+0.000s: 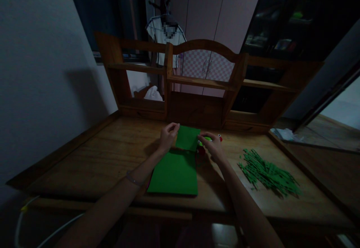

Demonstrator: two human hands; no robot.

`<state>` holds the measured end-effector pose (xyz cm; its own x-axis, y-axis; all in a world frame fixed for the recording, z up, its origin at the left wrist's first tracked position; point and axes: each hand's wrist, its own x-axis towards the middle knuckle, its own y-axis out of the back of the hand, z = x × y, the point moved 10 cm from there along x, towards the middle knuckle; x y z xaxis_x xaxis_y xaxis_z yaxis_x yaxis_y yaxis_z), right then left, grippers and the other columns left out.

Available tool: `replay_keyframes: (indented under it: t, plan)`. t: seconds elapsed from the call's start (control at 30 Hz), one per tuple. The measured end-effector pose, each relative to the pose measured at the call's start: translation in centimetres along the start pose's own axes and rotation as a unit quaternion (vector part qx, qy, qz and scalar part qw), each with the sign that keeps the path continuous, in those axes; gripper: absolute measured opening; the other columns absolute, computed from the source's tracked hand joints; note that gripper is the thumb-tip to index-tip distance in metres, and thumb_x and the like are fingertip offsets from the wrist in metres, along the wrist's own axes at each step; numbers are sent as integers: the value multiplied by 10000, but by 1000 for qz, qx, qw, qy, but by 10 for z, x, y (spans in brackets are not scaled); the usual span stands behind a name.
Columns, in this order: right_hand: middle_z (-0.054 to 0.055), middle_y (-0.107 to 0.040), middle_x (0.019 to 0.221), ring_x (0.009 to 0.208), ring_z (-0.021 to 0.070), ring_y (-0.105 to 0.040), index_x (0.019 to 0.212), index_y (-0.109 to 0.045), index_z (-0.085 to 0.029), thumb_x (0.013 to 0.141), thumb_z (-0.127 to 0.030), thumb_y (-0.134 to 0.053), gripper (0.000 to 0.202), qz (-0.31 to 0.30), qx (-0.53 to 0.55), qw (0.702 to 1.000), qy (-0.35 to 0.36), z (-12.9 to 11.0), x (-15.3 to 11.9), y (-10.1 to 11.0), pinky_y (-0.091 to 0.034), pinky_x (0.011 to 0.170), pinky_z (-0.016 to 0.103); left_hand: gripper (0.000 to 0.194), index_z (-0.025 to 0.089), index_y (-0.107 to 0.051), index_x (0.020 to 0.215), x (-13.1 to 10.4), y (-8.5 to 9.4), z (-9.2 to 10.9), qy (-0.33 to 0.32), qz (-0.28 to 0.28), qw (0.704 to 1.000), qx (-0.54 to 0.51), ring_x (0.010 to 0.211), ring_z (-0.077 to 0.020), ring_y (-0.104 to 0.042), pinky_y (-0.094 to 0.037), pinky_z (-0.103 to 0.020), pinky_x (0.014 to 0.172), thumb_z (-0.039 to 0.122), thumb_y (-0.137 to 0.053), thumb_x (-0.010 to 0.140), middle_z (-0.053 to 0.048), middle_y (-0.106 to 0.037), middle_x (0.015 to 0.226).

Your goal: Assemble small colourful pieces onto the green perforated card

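Observation:
A small green sheet is held up between my two hands above the desk. My left hand pinches its upper left corner. The fingers of my right hand are closed on its right edge. Below it, a larger green sheet or stack lies flat near the desk's front edge. Beside my right hand are a dark red round thing and green-and-red pieces with white eye shapes, partly hidden by the hand.
On the right of the wooden desk lies a pile of thin green strips. A wooden shelf unit stands along the back. A white cable hangs at the front left.

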<state>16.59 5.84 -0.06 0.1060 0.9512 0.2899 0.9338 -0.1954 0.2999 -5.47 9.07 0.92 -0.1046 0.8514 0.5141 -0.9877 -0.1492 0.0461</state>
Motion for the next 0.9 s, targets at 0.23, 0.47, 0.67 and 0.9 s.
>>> replay_keyframes:
  t: [0.23, 0.47, 0.67, 0.9]
  plan:
    - [18, -611, 620, 547, 140, -516, 766, -682, -174, 667, -496, -613, 344, 0, -5, 1000, -7, -1, 0, 1, -378, 496, 237, 275, 174, -648, 872, 1, 1, 1, -5, -6, 1000, -21, 815, -173, -594, -455, -268, 735, 395, -489, 832, -47, -651, 847]
    - [29, -628, 672, 577, 141, -524, 780, -681, -161, 684, -493, -599, 355, -6, 1, 1000, 6, -4, -1, 0, -382, 524, 237, 227, 181, -644, 911, 1, 0, 2, -27, -6, 1000, 8, 821, -174, -610, -472, -283, 745, 351, -528, 815, -57, -658, 899]
    - [40, -639, 700, 608, 154, -540, 789, -682, -162, 685, -501, -596, 365, 3, 0, 1000, 18, -5, -1, 2, -388, 536, 244, 206, 186, -656, 882, 2, 2, -1, -35, 5, 999, 31, 838, -180, -615, -471, -292, 761, 342, -549, 801, -55, -670, 884]
    - [28, -623, 640, 570, 154, -536, 780, -684, -168, 673, -520, -596, 378, 5, -5, 1000, 2, -3, -1, 3, -391, 522, 249, 222, 181, -672, 869, 3, 4, -5, -29, 11, 999, 34, 790, -178, -619, -474, -287, 730, 359, -579, 774, -56, -678, 844]
